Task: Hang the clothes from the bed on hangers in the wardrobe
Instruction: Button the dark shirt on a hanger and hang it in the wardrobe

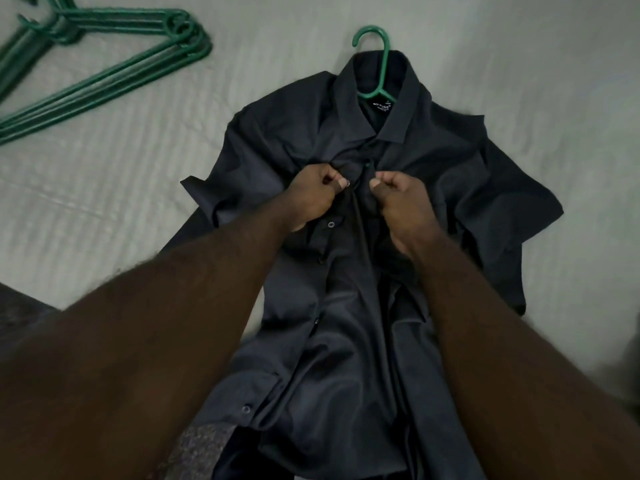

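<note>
A bed [104, 209] under a pale, faintly ribbed sheet [519, 81] fills most of the view. Its near edge runs diagonally across the lower left, and below that edge lies a dark speckled floor [197, 445]. A dark shirt [450, 188] lies face up on the sheet, collar [398, 109] pointing away from the person and its tail hanging over the near edge. A green hanger [375, 39] sits inside it, with the hook poking out past the collar onto bare sheet. Well apart at the upper left lies a loose heap of spare hangers [114, 74], also green. Bare sheet stretches between that heap and the shirt, and to the right of the shirt. Both forearms reach forward over the shirt's lower half. The left hand [311, 199] and right hand [405, 206] sit just beside each other at chest height below the collar, fingers [391, 176] curled tight, each pinching one front edge of the shirt, the button strip between them.
</note>
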